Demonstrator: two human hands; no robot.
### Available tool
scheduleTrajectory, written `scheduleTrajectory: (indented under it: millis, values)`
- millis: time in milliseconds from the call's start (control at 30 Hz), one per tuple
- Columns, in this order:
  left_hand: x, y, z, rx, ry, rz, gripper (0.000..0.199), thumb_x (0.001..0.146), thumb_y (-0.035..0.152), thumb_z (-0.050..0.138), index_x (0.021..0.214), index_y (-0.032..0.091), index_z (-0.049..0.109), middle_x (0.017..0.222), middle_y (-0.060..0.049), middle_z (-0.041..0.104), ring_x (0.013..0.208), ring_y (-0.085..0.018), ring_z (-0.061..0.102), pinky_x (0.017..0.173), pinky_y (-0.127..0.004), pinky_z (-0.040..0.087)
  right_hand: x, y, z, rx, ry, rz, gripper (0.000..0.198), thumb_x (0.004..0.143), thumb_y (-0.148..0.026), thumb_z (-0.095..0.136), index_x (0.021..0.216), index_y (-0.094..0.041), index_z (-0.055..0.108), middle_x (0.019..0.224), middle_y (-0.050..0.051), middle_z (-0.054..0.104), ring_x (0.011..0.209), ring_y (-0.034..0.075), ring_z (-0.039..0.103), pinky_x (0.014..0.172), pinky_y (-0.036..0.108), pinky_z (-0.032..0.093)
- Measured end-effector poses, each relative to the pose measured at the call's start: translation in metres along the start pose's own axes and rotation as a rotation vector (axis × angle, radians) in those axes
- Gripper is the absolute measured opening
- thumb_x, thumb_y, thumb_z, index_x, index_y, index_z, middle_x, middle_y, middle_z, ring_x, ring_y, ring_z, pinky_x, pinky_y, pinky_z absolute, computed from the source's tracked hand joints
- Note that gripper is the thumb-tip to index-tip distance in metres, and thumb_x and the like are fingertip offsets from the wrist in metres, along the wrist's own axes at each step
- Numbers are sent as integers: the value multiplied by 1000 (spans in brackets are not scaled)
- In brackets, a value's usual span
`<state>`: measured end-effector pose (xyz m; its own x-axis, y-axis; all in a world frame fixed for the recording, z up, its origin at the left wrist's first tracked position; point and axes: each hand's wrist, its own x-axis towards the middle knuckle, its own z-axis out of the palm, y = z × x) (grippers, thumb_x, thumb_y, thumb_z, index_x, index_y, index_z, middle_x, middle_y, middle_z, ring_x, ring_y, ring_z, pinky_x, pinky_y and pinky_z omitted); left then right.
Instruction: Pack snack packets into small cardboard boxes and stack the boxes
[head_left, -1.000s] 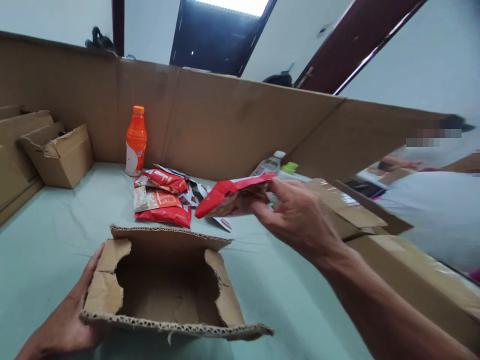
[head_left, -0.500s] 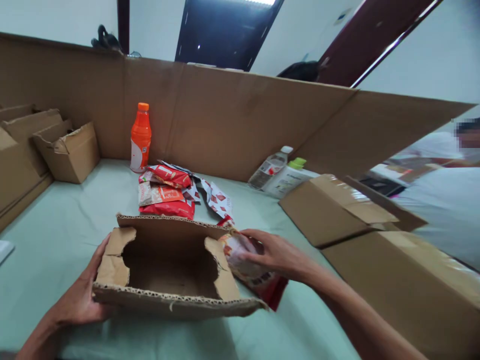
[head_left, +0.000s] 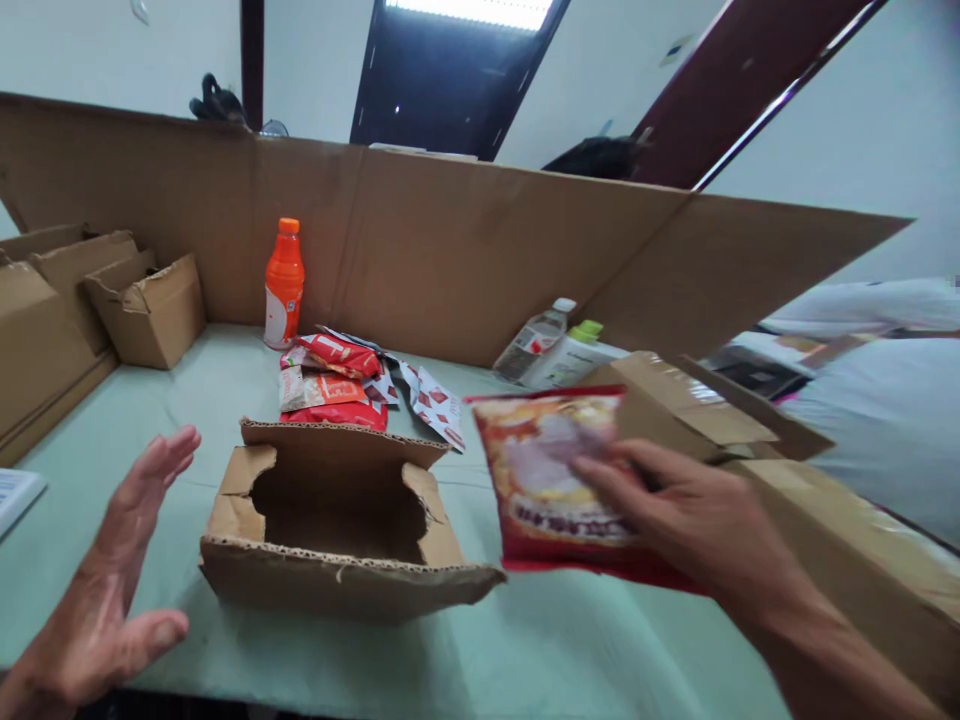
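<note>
A red and cream snack packet [head_left: 544, 480] is gripped at its right side by my right hand [head_left: 675, 510], raised to the right of an open cardboard box [head_left: 349, 590]. The box stands on the table with its top open and its inside dark; the side flaps have torn, curved edges. Left of the box, apart from it, my left hand [head_left: 120, 570] is held up with fingers stretched out and thumb spread, holding nothing. Behind the box lies a pile of red and white snack packets [head_left: 334, 385], with a white and red patterned packet [head_left: 431, 400] at its right.
An orange bottle [head_left: 285, 285] stands by the cardboard partition [head_left: 450, 260]. A clear bottle [head_left: 536, 340] and a white bottle with green cap [head_left: 574, 358] lean there too. Cardboard boxes stand left [head_left: 154, 315] and right [head_left: 847, 560]. A white object [head_left: 19, 500] lies at the left edge.
My right hand has lifted the snack packet away from the box's right side, up and to the right. My left hand has let go of the box and moved left, opening.
</note>
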<state>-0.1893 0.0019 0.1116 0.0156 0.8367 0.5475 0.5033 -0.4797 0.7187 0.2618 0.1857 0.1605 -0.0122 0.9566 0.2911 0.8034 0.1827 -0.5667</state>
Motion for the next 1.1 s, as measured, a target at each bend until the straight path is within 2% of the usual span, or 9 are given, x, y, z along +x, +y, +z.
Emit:
scheduleTrajectory:
  millis: [100, 200, 333, 467, 533, 633, 800, 967, 1100]
  values:
    - [29, 39, -8, 126, -117, 70, 74, 99, 64, 61, 164, 36, 37, 167, -9, 45, 159, -41, 32, 130, -66, 26, -10, -46, -18, 288, 414, 8, 31, 80, -60, 73, 89, -31, 68, 93, 11, 72, 81, 33, 65, 75, 51, 50]
    - [59, 59, -4, 279, -388, 195, 63, 91, 49, 75, 149, 31, 60, 149, -10, 66, 146, -38, 53, 128, -62, 34, -22, -100, -11, 625, 577, -199, 17, 87, -48, 73, 89, -34, 63, 112, 5, 69, 107, 33, 65, 95, 51, 49]
    - [82, 68, 11, 447, -545, 247, 37, 84, 43, 80, 114, 22, 77, 118, -12, 79, 120, -36, 72, 124, -61, 40, -32, -146, 21, 552, 670, -529, 24, 87, -31, 76, 74, -28, 56, 73, -1, 61, 67, 20, 56, 66, 35, 49]
    - [77, 66, 14, 612, -530, 221, 19, 89, 38, 75, 87, 20, 70, 85, -6, 74, 89, -31, 74, 120, -62, 38, -29, -159, 44, 337, 404, -991, 28, 93, -13, 66, 73, -25, 51, 65, -3, 60, 57, 13, 52, 55, 27, 42]
    - [69, 63, 12, 703, -467, 236, 17, 88, 34, 75, 86, 19, 67, 84, -7, 73, 89, -32, 73, 118, -64, 37, -27, -161, 43, 229, 251, -1201, 26, 97, -8, 58, 76, -23, 55, 73, 0, 68, 62, 13, 58, 60, 26, 45]
    - [57, 59, 10, 769, -393, 261, 11, 85, 27, 73, 84, 18, 66, 88, -9, 73, 97, -34, 72, 116, -65, 37, -27, -165, 30, 7, 55, -1341, 30, 102, -7, 49, 77, -21, 58, 76, 2, 70, 63, 14, 58, 63, 28, 43]
    - [49, 55, 15, 802, -292, 289, 11, 83, 24, 68, 78, 21, 59, 79, -4, 65, 82, -28, 65, 117, -64, 36, -31, -178, 24, -298, -279, -1196, 26, 100, -7, 54, 79, -20, 62, 69, -1, 65, 58, 16, 51, 59, 33, 31]
    - [53, 63, 14, 802, -284, 328, 8, 84, 21, 65, 92, 20, 64, 82, -4, 66, 80, -27, 66, 122, -67, 28, -28, -185, 63, -348, -752, -1081, 15, 99, -17, 68, 84, -17, 73, 79, 2, 74, 65, 14, 58, 59, 29, 32]
    - [60, 83, 11, 665, -421, 296, 29, 81, 16, 69, 110, 20, 65, 111, -10, 73, 102, -32, 69, 107, -54, 49, -31, -186, 81, -341, -919, -1068, 13, 96, -11, 67, 90, -17, 77, 85, 3, 78, 70, 15, 63, 63, 28, 37]
